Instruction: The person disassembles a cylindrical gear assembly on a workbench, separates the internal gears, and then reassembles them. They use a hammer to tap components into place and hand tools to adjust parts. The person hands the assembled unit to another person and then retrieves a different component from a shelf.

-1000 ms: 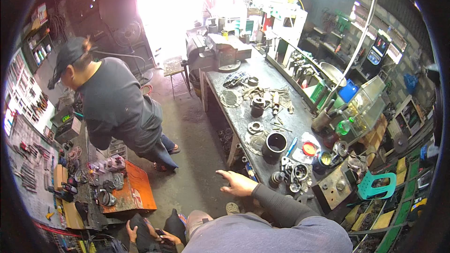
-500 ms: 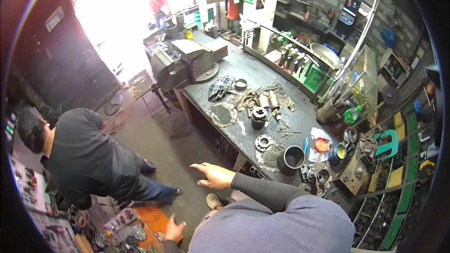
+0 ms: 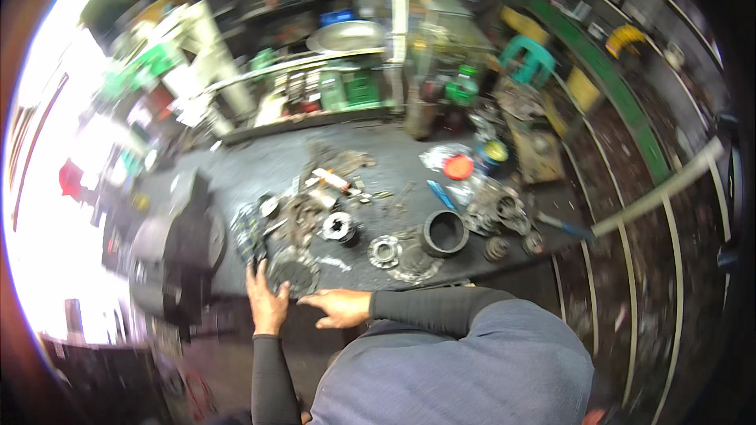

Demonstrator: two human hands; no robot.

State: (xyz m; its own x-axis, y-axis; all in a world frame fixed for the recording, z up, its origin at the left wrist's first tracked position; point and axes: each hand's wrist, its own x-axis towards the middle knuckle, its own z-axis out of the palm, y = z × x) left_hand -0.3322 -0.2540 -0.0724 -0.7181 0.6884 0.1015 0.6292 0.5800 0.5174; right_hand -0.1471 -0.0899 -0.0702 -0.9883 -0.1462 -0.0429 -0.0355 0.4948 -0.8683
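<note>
My left hand (image 3: 268,303) reaches up to the bench's front edge, fingers spread and holding nothing. Its fingertips are at the lower end of a dark plaid cloth (image 3: 250,234); whether they touch it I cannot tell. Beside it, my right hand (image 3: 340,308) points leftward with fingers stretched out and nothing in them. Just beyond both hands lies a round dark disc with a pale, ragged rim (image 3: 294,270). Farther in sit a toothed metal part (image 3: 339,227), a flanged metal ring (image 3: 384,252) and a dark hollow cylinder (image 3: 446,233).
A big bench vise (image 3: 177,240) stands at the left end of the dark workbench (image 3: 378,161). A red lid (image 3: 457,167), a blue pen-like item (image 3: 441,195) and greasy metal parts (image 3: 504,208) lie to the right. Behind stand a green bottle (image 3: 462,86) and shelves.
My view has swung right to face the bench, and the other person is out of sight. My left hand has come up to the bench edge, beside my right.
</note>
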